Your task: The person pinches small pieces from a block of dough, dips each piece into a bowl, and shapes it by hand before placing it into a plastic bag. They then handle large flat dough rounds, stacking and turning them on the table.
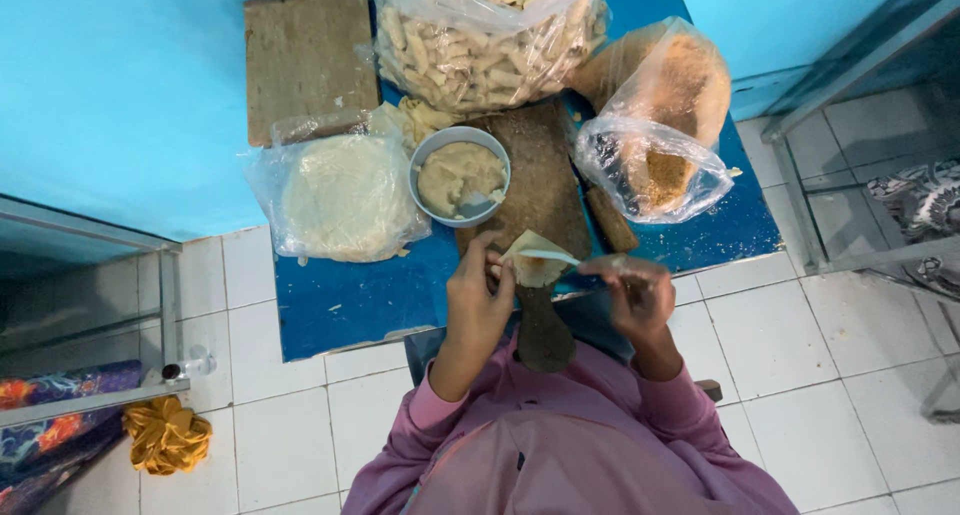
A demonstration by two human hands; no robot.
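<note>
Your left hand [478, 297] pinches a thin, pale, floppy pastry wrapper [535, 260], easily torn, by its edge; your right hand's [637, 297] grip clamps a small spreader [570, 259].

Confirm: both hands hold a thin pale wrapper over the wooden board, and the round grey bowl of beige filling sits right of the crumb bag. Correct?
Not quite. The head view shows the round grey bowl of beige filling left of the clear plastic crumb bag, not right. The left hand and right hand do hold the thin pale wrapper over the brown wooden board.
</note>
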